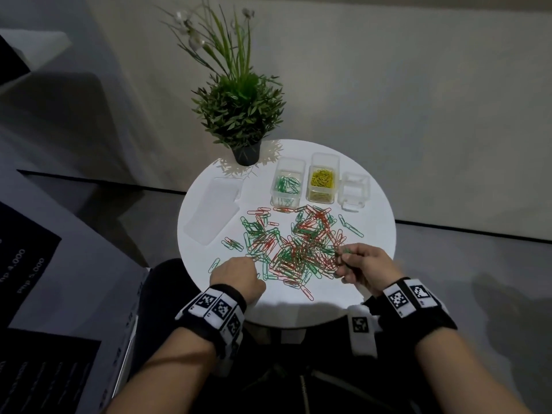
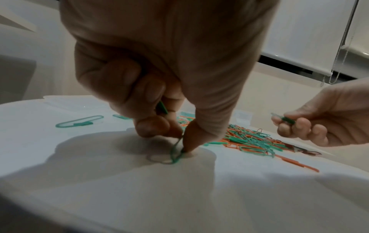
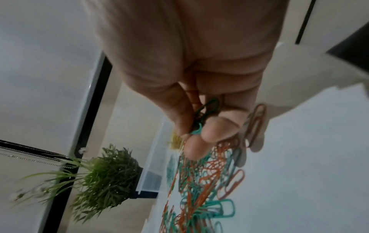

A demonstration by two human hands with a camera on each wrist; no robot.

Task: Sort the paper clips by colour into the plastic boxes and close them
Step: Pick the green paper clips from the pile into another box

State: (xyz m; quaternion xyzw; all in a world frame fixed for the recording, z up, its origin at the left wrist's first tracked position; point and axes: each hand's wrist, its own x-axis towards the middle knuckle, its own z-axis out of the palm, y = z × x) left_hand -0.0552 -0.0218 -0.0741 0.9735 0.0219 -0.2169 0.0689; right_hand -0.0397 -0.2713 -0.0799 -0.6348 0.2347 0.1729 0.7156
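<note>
Looking down from the head view, a round white table (image 1: 373, 264) carries a spread pile of green and red clips (image 1: 295, 243). At its far side stand three clear boxes: the left box (image 1: 287, 186) holds green clips, the middle box (image 1: 323, 182) yellow ones, and the right box (image 1: 354, 191) shows nothing inside. All three are open on top. A flat clear lid (image 1: 213, 213) lies to their left, its edges hard to trace against the white top. A potted plant (image 1: 239, 115) stands at the far rim. The left hand (image 1: 236, 277) rests knuckles-up at the pile's near left edge, fingertips hidden. The right hand (image 1: 363, 265) is raised at the pile's right edge, fingers curled round a few green clips (image 1: 343, 251). Grey floor and a pale wall surround the table; dark printed boards lie at the left, their text too blurred to read.

In the left wrist view, the left hand (image 2: 163, 78) pinches a green clip (image 2: 176, 153) between thumb and forefinger, its lower end touching the table (image 2: 99, 189); another green clip (image 2: 162, 108) sits tucked under the curled fingers. The pile (image 2: 251, 140) lies beyond, the boxes nearly lost behind the hand. A window blind hangs at the upper right.

In the right wrist view, tilted and blurred, the right hand (image 3: 189, 78) clamps a small bunch of green clips (image 3: 205, 113) between thumb and fingers; how many I cannot tell. The pile (image 3: 203, 181), plant (image 3: 103, 176) and a box wall (image 3: 153, 165) show below.
</note>
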